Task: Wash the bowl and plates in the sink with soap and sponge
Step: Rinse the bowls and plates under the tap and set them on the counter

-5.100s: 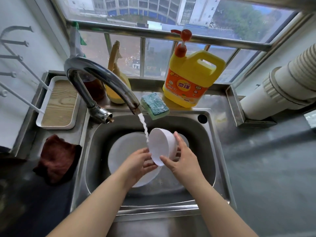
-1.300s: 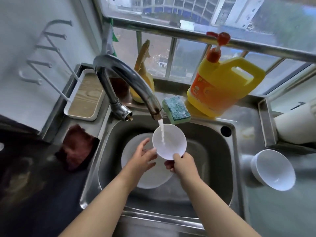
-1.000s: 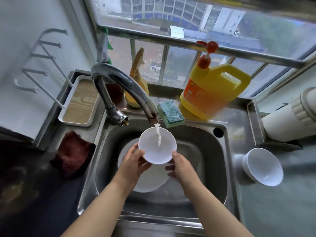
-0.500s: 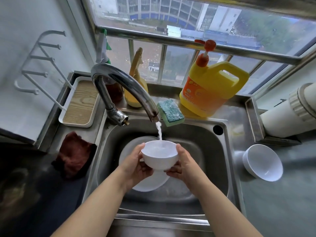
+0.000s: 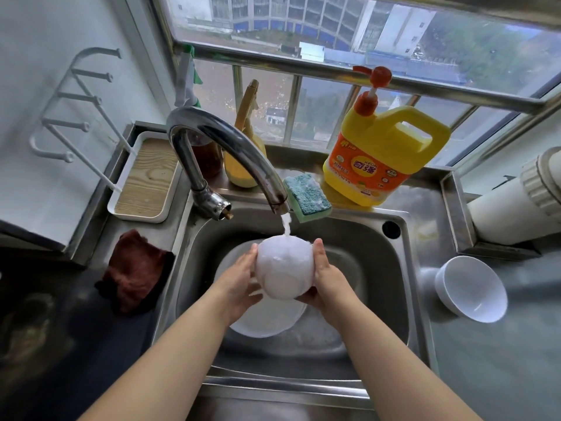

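Note:
A white bowl [image 5: 285, 267] hangs over the steel sink [image 5: 397, 287], its outside turned up toward me under the tap's running water [image 5: 285, 226]. My left hand [image 5: 239, 276] grips its left side and my right hand [image 5: 326, 275] grips its right side. Beneath them white plates [image 5: 267, 325] lie on the sink floor, partly hidden by my hands. On the sink's back rim rests a green-blue sponge [image 5: 306, 194]. Behind it stands a yellow soap jug [image 5: 382, 150] with a red pump.
The curved faucet [image 5: 224, 147] arches over the sink. A second white bowl [image 5: 472, 288] sits on the counter at right. A brown cloth [image 5: 135, 271] lies left of the sink, near a white tray [image 5: 145, 177]. A white pipe [image 5: 516, 208] juts in at far right.
The bowl was upright and filling with water half a second ago. Now both hands have tipped it over, so the stream hits its outside.

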